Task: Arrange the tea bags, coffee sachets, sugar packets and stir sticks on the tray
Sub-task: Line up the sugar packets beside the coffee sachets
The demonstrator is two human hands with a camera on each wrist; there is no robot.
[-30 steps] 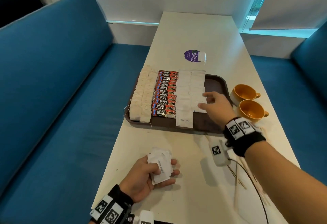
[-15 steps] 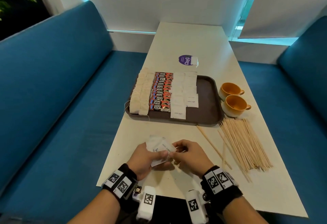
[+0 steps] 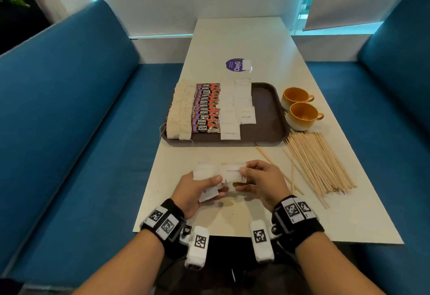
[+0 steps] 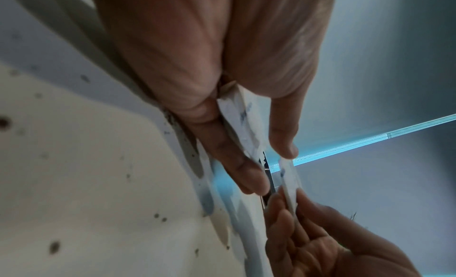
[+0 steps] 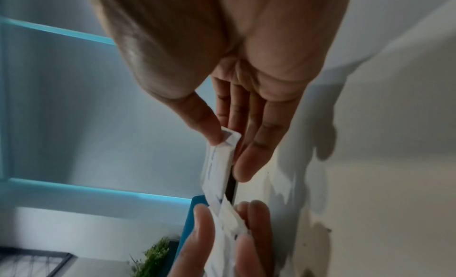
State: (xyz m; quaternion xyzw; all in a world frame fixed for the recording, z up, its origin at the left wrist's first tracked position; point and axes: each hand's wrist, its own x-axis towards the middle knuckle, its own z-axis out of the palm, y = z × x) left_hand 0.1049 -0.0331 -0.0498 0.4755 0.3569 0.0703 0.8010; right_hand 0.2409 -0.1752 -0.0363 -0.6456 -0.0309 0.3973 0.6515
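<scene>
Right hand (image 3: 260,179) back from tray (image 3: 267,108), pinching one sugar packet (image 3: 232,172).

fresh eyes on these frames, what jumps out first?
Both hands meet at the near table edge: the left hand grips a bunch of sugar packets while the right hand pinches one packet from it. Beyond, the brown tray holds neat rows; the stir sticks lie loose on its right.
</scene>
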